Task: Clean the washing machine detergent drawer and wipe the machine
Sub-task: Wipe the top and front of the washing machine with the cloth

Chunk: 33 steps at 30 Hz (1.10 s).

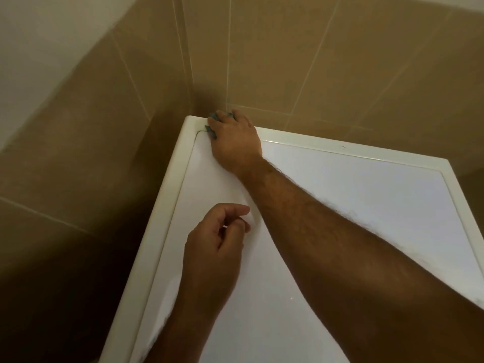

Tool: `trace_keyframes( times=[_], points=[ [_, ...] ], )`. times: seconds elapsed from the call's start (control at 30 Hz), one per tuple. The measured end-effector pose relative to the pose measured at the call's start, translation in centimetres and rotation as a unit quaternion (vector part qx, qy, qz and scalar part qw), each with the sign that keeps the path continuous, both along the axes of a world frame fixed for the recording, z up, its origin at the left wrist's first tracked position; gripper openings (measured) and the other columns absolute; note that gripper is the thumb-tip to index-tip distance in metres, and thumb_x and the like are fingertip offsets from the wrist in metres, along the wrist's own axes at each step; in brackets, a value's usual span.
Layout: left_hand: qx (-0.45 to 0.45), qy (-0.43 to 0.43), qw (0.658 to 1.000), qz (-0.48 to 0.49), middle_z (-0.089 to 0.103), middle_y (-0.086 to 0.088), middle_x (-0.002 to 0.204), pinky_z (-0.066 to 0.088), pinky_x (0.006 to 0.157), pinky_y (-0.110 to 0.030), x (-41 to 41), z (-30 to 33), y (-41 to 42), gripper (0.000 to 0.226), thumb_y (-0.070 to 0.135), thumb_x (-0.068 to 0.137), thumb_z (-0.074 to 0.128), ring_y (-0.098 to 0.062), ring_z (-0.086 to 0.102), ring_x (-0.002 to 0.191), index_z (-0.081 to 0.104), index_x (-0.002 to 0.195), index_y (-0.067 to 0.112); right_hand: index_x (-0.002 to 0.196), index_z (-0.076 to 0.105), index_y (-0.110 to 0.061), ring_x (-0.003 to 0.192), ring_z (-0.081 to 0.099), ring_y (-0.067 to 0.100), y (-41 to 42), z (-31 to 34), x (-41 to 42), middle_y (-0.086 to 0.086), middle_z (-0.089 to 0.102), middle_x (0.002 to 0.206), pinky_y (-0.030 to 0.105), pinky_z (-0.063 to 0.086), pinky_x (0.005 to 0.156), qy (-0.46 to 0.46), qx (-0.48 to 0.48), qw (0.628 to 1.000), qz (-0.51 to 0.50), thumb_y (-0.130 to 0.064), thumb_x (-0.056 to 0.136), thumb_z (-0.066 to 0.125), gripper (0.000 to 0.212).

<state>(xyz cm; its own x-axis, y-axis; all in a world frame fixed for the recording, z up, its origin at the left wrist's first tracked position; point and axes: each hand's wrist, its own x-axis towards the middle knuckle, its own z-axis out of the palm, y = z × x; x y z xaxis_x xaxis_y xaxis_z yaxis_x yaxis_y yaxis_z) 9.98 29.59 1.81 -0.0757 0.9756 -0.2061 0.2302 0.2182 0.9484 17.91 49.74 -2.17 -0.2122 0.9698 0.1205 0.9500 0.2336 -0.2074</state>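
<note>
Nearest, the left hand (217, 237) hovers over the washing machine top (353, 205), fingers loosely curled and holding nothing. Farther off, the right hand (234, 141) presses a blue-grey cloth (212, 117) into the far left corner, fingers curled over it. This looks like the wiping step; next, I judge, the cloth should follow the far rim rightward.

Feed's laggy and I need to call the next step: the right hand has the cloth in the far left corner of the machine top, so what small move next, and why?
Probably draw the right hand and its blue-grey cloth back along the left rim of the machine top. The cloth sits in the far corner, where a dark line marks the seam, and the left hand holds nothing.
</note>
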Motion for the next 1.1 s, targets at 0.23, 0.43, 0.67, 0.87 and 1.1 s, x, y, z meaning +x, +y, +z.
trace_keyframes(
  times=[0.23,0.43,0.67,0.87,1.1],
  points=[
    [0.02,-0.026,0.999,-0.036,0.067,0.01,0.079,0.055,0.066,-0.03,2.2,0.7,-0.1,0.017,0.02,0.095,0.051,-0.011,0.062,0.069,0.066,0.096,0.029,0.101,0.068,-0.013,0.099,0.057,0.034,-0.6,-0.9,7.3,0.008,0.069,0.104,0.04,0.04,0.089,0.01,0.056,0.995,-0.08,-0.025,0.097,0.04,0.031],
    [0.023,-0.045,0.998,-0.043,0.067,0.004,0.076,0.053,0.067,-0.048,3.7,1.0,-0.6,0.02,0.029,0.081,0.051,-0.024,0.059,0.066,0.067,0.092,0.032,0.1,0.066,-0.009,0.097,0.058,0.038,-3.6,-1.1,15.3,0.012,0.068,0.104,0.044,0.043,0.09,0.009,0.081,0.987,-0.14,-0.027,0.091,0.039,0.034],
    [0.026,-0.051,0.997,-0.046,0.068,0.013,0.078,0.053,0.066,-0.041,2.9,1.2,-1.5,0.021,0.028,0.081,0.049,-0.014,0.06,0.066,0.068,0.09,0.031,0.113,0.064,0.001,0.118,0.053,0.038,-4.7,-0.5,12.9,0.021,0.062,0.123,0.046,0.028,0.114,-0.002,0.053,0.974,-0.219,-0.025,0.091,0.021,0.054],
    [0.023,-0.032,0.998,-0.052,0.069,0.018,0.082,0.054,0.07,-0.03,1.6,0.6,-2.3,0.025,0.008,0.095,0.056,-0.005,0.063,0.073,0.067,0.092,0.03,0.131,0.06,-0.007,0.134,0.045,0.033,-7.9,-1.6,6.0,0.008,0.05,0.148,0.042,0.031,0.117,0.031,0.052,0.998,-0.027,-0.028,0.102,0.036,0.043],
    [0.019,-0.038,0.998,-0.049,0.069,0.011,0.086,0.051,0.07,-0.028,0.2,0.3,-2.5,0.025,0.007,0.095,0.054,-0.01,0.062,0.076,0.068,0.096,0.028,0.113,0.067,0.001,0.122,0.054,0.038,-8.4,-1.5,8.8,0.016,0.057,0.138,0.045,0.036,0.109,0.003,0.075,0.972,-0.221,-0.022,0.096,0.035,0.044]
  ],
)
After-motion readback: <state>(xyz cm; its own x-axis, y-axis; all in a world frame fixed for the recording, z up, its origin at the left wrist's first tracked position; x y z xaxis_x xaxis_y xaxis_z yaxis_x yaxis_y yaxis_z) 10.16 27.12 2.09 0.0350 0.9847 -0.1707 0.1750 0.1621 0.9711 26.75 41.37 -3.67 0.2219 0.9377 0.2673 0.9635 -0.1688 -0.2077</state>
